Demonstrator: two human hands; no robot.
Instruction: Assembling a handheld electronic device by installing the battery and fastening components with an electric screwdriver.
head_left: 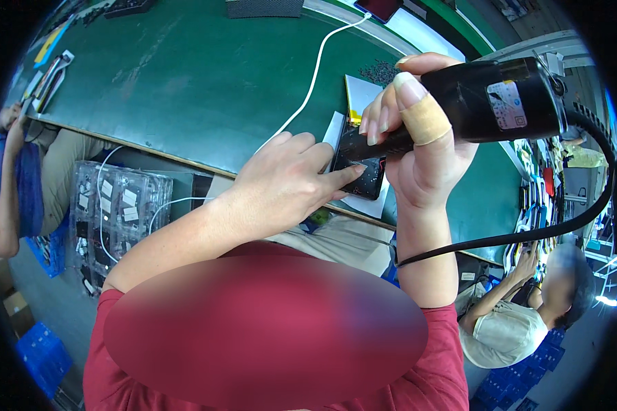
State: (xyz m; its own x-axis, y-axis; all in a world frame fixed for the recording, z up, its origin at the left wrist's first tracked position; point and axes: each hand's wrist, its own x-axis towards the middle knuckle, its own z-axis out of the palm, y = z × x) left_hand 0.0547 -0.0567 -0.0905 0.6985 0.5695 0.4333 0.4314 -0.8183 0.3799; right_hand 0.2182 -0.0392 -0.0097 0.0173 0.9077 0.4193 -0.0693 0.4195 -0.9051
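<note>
My right hand (428,147), with a tan bandage round its thumb, is wrapped about a black electric screwdriver (469,99). The tool's narrow front end points down to the left, at a flat black electronic device (369,185). That device lies near the table's front edge and has small pale specks and a bit of red on it. My left hand (281,179) grips its left side, the index finger stretched over its face. The screwdriver's tip and part of the device are hidden behind my fingers.
A black cord (521,235) loops from the screwdriver past my right forearm. Small dark parts (379,71) lie in a heap on the green table (185,82). A white cable (315,75) crosses it. Clear trays (127,205) stand at lower left. People sit at both sides.
</note>
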